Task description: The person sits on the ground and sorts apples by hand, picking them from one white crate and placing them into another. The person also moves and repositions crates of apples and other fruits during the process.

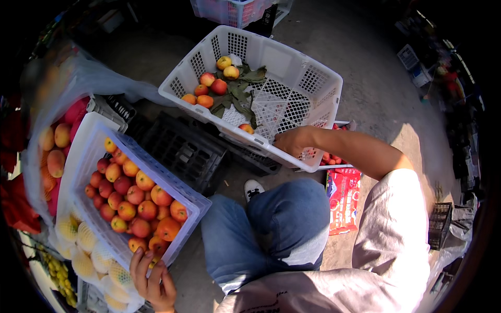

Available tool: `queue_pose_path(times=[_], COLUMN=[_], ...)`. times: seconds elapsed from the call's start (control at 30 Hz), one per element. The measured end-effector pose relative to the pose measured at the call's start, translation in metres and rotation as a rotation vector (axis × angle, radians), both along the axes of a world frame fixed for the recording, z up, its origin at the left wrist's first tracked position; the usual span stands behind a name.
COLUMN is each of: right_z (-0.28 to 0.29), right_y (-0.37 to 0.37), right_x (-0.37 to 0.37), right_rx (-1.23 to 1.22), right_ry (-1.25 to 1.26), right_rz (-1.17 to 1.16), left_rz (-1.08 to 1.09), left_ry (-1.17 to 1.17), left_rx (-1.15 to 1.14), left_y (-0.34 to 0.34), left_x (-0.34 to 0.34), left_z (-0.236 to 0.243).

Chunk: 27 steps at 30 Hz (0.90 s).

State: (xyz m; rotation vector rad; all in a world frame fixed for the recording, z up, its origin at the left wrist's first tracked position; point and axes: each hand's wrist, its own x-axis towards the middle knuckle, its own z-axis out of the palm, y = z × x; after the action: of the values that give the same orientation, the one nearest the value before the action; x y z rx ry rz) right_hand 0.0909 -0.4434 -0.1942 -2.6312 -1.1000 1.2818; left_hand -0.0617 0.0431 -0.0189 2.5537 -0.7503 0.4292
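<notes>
1. The right hand (293,141) reaches down inside the white crate (284,58), near its closest right corner; the fingertips are hidden from sight, so I cannot tell whether they are apart, together or closed on something.
2. The right forearm (360,149) runs leftward from a bent elbow, passing over the crate's rim to the hand.
3. Just to the left of that hand, a single red-and-yellow fruit (246,128) lies on the crate floor. Farther left and beyond it are green leaves (237,98) and a loose group of fruits (218,86).
4. The left hand (152,281) is at the nearest corner of the purplish crate (163,168), fingers pointing up and slightly apart; I cannot tell whether they clasp the rim.
5. Beyond the left fingertips, many red and orange fruits (135,195) fill the purplish crate.
6. To the left of the left hand are fruits in foam nets (86,238).
7. Below the right forearm, a red package (344,202) lies on the ground.
</notes>
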Motion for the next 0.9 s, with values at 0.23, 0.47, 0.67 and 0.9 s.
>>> queue_pose_path(times=[0.23, 0.47, 0.67, 0.9], right_z=[0.043, 0.045, 0.088, 0.153], right_y=[0.014, 0.055, 0.046, 0.040], right_x=[0.021, 0.045, 0.029, -0.023], right_rx=[0.148, 0.108, 0.233, 0.738], right_ry=[-0.337, -0.561, -0.552, -0.687], right_rz=[-0.590, -0.335, -0.580, -0.878], left_rz=[0.019, 0.005, -0.403, -0.331], left_ry=[-0.032, -0.059, 0.312, 0.945], left_rx=[0.001, -0.033, -0.216, -0.375], left_y=[-0.008, -0.011, -0.061, -0.233], left_x=[-0.007, -0.005, 0.070, 0.198], left_z=[0.000, 0.015, 0.072, 0.024])
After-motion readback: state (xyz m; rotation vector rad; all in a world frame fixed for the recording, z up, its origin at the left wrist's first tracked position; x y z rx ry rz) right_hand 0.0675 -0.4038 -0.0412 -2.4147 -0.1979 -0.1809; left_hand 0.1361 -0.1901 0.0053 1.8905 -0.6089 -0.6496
